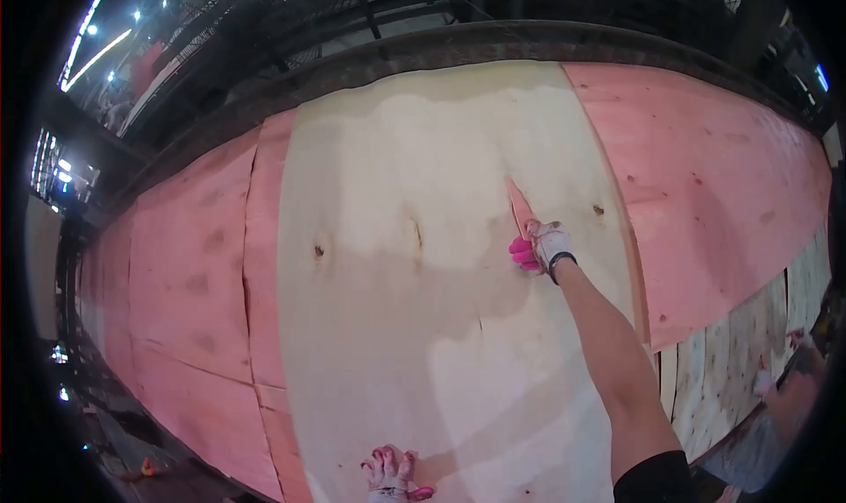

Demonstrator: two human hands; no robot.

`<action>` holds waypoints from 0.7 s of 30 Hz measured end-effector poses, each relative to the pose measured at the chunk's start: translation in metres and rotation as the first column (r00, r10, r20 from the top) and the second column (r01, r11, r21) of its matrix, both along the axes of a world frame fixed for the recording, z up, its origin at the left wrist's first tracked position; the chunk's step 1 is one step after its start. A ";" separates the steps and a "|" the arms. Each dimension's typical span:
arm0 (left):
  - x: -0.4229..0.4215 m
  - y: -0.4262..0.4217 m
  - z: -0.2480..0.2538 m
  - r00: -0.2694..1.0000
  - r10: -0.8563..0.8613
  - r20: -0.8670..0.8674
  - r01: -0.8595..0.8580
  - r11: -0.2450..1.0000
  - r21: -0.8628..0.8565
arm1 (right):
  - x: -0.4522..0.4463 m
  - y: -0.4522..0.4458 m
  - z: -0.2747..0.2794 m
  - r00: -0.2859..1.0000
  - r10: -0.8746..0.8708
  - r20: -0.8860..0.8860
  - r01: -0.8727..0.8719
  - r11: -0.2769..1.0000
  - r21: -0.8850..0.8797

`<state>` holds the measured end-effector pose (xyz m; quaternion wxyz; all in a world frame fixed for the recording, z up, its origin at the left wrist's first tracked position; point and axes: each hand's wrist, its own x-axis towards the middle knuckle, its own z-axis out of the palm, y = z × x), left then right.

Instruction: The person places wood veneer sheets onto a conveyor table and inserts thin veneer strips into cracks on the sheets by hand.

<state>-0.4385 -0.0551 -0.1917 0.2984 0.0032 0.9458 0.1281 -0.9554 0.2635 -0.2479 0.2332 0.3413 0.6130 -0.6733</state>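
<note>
Broad table [692, 381], its pale wooden strips [745, 343] visible at the near right corner. Pink sheets [189, 265] lie along its left and right. Across the middle, from the far edge toward the near one, lies a pale, knotted sheet [379, 327].

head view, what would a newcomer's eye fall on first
The big pale sheet filling the middle, with pink sheets on both sides. Then the pointed pink sliver right of centre, at the gloved right hand; the left hand is at the bottom edge.
</note>
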 end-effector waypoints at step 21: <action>-0.002 0.000 0.002 0.996 -0.035 0.087 0.040 0.997 -0.059 | 0.045 0.081 -0.039 0.963 0.098 -0.252 0.087 0.769 0.633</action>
